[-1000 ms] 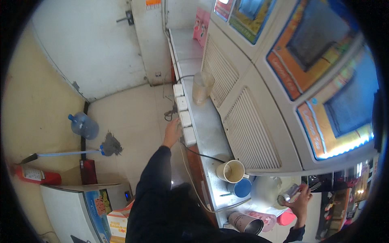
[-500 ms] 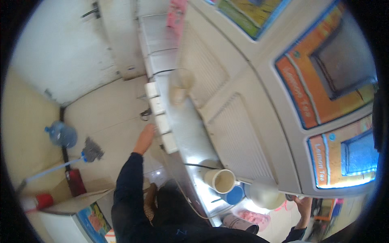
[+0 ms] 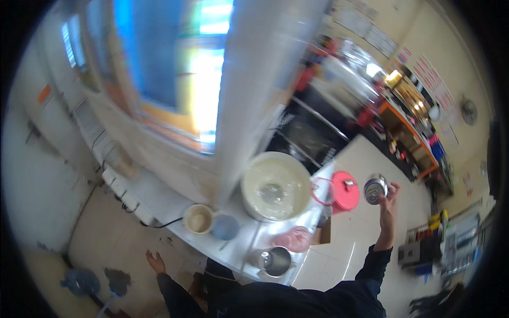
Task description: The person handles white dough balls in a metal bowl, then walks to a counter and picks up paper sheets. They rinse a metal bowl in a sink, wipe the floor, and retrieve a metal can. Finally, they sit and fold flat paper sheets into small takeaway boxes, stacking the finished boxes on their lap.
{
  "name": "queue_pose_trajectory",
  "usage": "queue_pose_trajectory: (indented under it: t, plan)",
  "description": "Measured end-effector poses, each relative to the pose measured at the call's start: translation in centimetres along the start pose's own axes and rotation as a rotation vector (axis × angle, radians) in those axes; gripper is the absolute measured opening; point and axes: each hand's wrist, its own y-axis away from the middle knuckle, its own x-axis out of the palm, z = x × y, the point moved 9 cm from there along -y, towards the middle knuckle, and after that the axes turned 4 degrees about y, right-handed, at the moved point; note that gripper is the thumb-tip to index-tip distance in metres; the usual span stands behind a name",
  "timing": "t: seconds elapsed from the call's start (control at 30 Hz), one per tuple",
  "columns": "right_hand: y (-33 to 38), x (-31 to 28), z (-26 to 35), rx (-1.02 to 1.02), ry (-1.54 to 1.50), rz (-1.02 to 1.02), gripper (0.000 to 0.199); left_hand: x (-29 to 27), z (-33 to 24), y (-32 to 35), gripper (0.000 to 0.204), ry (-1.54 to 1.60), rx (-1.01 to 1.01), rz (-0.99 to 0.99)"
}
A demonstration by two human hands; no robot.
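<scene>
My right hand is raised at the right, its fingers closed around a silver metal can with a round end toward me. My left hand hangs over the floor at the lower left, fingers apart, holding nothing. Between the hands, a large cream bucket with what looks like water in it stands on the metal counter. A red lidded jug is beyond it, nearest the can. Closer to me are a cream mug, a blue round item, a pink plastic bag and a metal cup.
A tall pale dispenser machine, blurred, rises over the counter's far side. White blocks with a black cable run along the left edge. A water bottle and a mop are on the floor. An orange-framed shelf stands farther right.
My view has swung to the right, bringing the bucket and red jug fully into sight. My right hand is now raised with the can; my left hand remains empty, fingers now spread.
</scene>
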Motion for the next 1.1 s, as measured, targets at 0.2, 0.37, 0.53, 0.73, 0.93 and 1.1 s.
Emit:
queue_pose_trajectory:
  t: [0.2,0.37,0.53,0.73,0.93,1.1]
  plan:
    - [4.6,-14.2,-10.1,0.055,-0.45,0.031,0.065,8.7,3.7,18.5,0.047,-0.498,-0.111,0.31]
    - [10.8,-21.5,-18.6,0.4,-1.339,-0.01,0.062,17.2,4.1,36.1,0.039,-0.645,-0.087,0.861]
    - [15.6,-31.3,-23.4,0.367,-1.579,-0.127,0.064,25.0,-1.6,47.4,0.032,-0.585,0.009,1.114]
    - [21.0,-38.3,-27.5,0.301,-1.677,-0.312,0.069,37.1,-8.5,53.9,0.02,-0.54,0.4,1.337]
    - [24.0,-42.4,-29.1,0.436,-1.324,-0.526,0.062,44.3,-21.6,66.1,0.04,-0.469,0.47,1.535]
    - [21.1,-44.3,-29.8,0.445,-0.35,-0.636,0.055,41.0,-43.9,87.9,0.082,0.164,1.002,1.812]
